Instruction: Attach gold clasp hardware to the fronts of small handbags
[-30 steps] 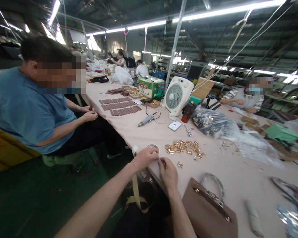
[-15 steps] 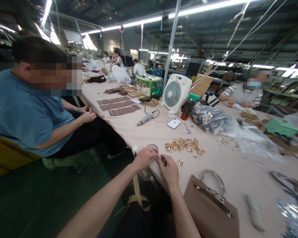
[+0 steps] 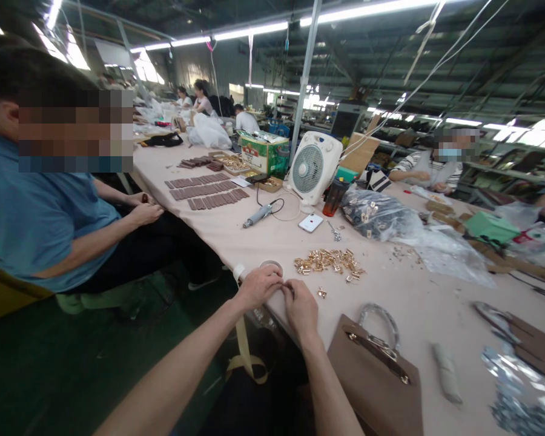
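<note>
My left hand [image 3: 260,287] and my right hand [image 3: 301,307] meet at the table's near edge, fingers curled and fingertips close together. Whatever they pinch is too small and too hidden to name. Right behind my left hand lies a round rimmed thing [image 3: 272,264], partly covered by the fingers. A loose pile of gold metal fittings [image 3: 329,261] lies just beyond my right hand, with a few stray gold pieces [image 3: 321,292] nearer to it. To the right of my right forearm is a brown handbag [image 3: 376,375] with a wrapped handle.
A grey pen-like power tool [image 3: 257,216], a white phone [image 3: 310,223], a dark tumbler [image 3: 335,197] and a white fan [image 3: 315,168] stand or lie farther back. Rows of brown strips [image 3: 209,191] lie left. A co-worker in blue [image 3: 40,224] sits close at left. A plastic bag [image 3: 376,212] lies right.
The view has shifted slightly, so the surroundings sit farther left. My hands stay together at the table edge, with the right fingers drawn a little closer to the left ones.
</note>
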Demonstrator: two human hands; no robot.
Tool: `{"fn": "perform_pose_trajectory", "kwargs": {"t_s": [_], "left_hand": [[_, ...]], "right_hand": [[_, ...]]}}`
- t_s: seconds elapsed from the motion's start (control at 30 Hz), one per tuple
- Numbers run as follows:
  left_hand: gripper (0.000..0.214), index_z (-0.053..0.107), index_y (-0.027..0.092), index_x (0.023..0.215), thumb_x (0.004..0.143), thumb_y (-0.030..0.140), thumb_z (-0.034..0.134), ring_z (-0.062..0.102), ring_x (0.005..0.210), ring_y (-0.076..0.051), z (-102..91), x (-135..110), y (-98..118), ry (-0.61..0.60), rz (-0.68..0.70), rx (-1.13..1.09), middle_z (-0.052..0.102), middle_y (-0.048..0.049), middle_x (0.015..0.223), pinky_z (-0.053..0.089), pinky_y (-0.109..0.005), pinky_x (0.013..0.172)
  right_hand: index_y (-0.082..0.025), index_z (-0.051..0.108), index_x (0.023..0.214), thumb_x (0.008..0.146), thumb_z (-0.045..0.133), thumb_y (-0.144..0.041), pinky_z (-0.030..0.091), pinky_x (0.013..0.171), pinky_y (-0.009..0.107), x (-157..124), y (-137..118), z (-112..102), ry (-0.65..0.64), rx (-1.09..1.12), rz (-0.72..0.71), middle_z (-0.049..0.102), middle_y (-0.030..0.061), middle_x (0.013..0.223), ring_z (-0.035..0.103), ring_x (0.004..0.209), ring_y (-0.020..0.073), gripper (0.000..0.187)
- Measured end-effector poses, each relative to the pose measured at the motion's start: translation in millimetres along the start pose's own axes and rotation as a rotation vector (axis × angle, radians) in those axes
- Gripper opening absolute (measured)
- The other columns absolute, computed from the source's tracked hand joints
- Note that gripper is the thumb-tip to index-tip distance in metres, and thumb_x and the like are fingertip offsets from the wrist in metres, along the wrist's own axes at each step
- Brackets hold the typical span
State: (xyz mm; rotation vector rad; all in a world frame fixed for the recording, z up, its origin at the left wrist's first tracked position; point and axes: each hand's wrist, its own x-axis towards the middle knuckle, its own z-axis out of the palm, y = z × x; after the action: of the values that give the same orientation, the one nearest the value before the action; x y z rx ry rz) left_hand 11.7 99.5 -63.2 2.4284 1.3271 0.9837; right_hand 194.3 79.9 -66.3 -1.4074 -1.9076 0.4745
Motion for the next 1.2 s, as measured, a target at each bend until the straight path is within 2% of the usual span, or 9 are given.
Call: {"fn": "perform_pose_trajectory", "kwargs": {"t_s": [0.47, 0.57, 0.63, 0.7, 0.8, 0.93, 1.07, 1.13, 1.2], "left_hand": [[0.025, 0.077, 0.024, 0.095, 0.101, 0.028, 0.054, 0.065, 0.104, -0.020, 3.6, 10, -5, -0.038, -0.041, -0.096, 0.071, -0.0039, 0.110, 0.054, -0.035, 0.095], [0.022, 0.076, 0.023, 0.094, 0.100, 0.027, 0.055, 0.065, 0.104, -0.020, 4.7, 9, -5, -0.032, -0.049, -0.074, 0.070, -0.0042, 0.110, 0.053, -0.035, 0.095], [0.021, 0.076, 0.024, 0.097, 0.100, 0.030, 0.056, 0.065, 0.104, -0.020, 5.0, 8, -5, -0.020, -0.034, -0.049, 0.069, -0.0045, 0.111, 0.054, -0.035, 0.095], [0.021, 0.077, 0.026, 0.099, 0.101, 0.031, 0.057, 0.065, 0.105, -0.020, 5.5, 6, -6, -0.007, -0.011, -0.021, 0.069, -0.0044, 0.112, 0.054, -0.035, 0.096], [0.024, 0.076, 0.029, 0.112, 0.102, 0.031, 0.054, 0.065, 0.110, -0.021, 6.5, 4, -6, 0.007, 0.024, 0.024, 0.069, -0.0046, 0.117, 0.054, -0.036, 0.099], [0.047, 0.055, 0.032, 0.148, 0.100, 0.033, 0.057, 0.062, 0.121, -0.025, 6.7, 2, -8, 0.006, -0.035, 0.088, 0.066, -0.0058, 0.131, 0.053, -0.042, 0.105], [0.059, 0.049, 0.027, 0.151, 0.096, 0.038, 0.065, 0.057, 0.128, -0.028, 7.2, 0, 3, 0.018, -0.080, 0.102, 0.060, -0.0091, 0.139, 0.048, -0.048, 0.112], [0.051, 0.054, 0.024, 0.145, 0.097, 0.037, 0.064, 0.056, 0.130, -0.028, 11.8, 4, 18, 0.072, -0.082, 0.077, 0.059, -0.0096, 0.137, 0.046, -0.046, 0.114], [0.040, 0.057, 0.025, 0.138, 0.100, 0.038, 0.060, 0.060, 0.124, -0.025, 21.8, 12, 41, 0.106, -0.108, 0.035, 0.061, -0.0081, 0.131, 0.050, -0.040, 0.108]], "right_hand": [[-0.027, 0.061, 0.110, 0.103, 0.052, -0.024, 0.042, 0.072, 0.028, 16, 11, 0, -0.187, -0.231, -0.166, 0.065, 0.0032, 0.109, 0.063, 0.090, 0.0197, 0.012], [-0.026, 0.062, 0.108, 0.102, 0.052, -0.022, 0.045, 0.077, 0.027, 11, 5, -4, -0.197, -0.081, -0.241, 0.064, 0.0033, 0.108, 0.063, 0.092, 0.0190, 0.013], [-0.025, 0.062, 0.103, 0.101, 0.051, -0.022, 0.048, 0.082, 0.028, 6, 1, -14, -0.134, 0.109, -0.247, 0.064, 0.0033, 0.104, 0.063, 0.094, 0.0187, 0.012], [-0.024, 0.062, 0.097, 0.101, 0.051, -0.026, 0.048, 0.085, 0.029, -1, 0, -30, -0.021, 0.271, -0.195, 0.064, 0.0035, 0.098, 0.062, 0.093, 0.0191, 0.012], [-0.023, 0.062, 0.094, 0.100, 0.054, -0.035, 0.049, 0.078, 0.029, -18, 8, -58, 0.132, 0.427, -0.022, 0.063, 0.0024, 0.088, 0.059, 0.082, 0.0184, 0.015], [-0.023, 0.063, 0.096, 0.097, 0.063, -0.043, 0.045, 0.063, 0.026, -47, 33, -86, 0.194, 0.590, 0.189, 0.054, -0.0029, 0.071, 0.053, 0.065, 0.0153, 0.021], [-0.023, 0.062, 0.097, 0.092, 0.069, -0.048, 0.042, 0.059, 0.024, -66, 54, -90, 0.204, 0.734, 0.289, 0.052, -0.0047, 0.067, 0.050, 0.062, 0.0139, 0.027], [-0.022, 0.062, 0.098, 0.091, 0.071, -0.049, 0.041, 0.059, 0.024, -67, 59, -87, 0.210, 0.787, 0.312, 0.052, -0.0048, 0.068, 0.049, 0.062, 0.0134, 0.029], [-0.022, 0.063, 0.098, 0.091, 0.071, -0.049, 0.041, 0.059, 0.024, -65, 61, -85, 0.207, 0.802, 0.318, 0.053, -0.0044, 0.069, 0.049, 0.063, 0.0131, 0.030]]}}
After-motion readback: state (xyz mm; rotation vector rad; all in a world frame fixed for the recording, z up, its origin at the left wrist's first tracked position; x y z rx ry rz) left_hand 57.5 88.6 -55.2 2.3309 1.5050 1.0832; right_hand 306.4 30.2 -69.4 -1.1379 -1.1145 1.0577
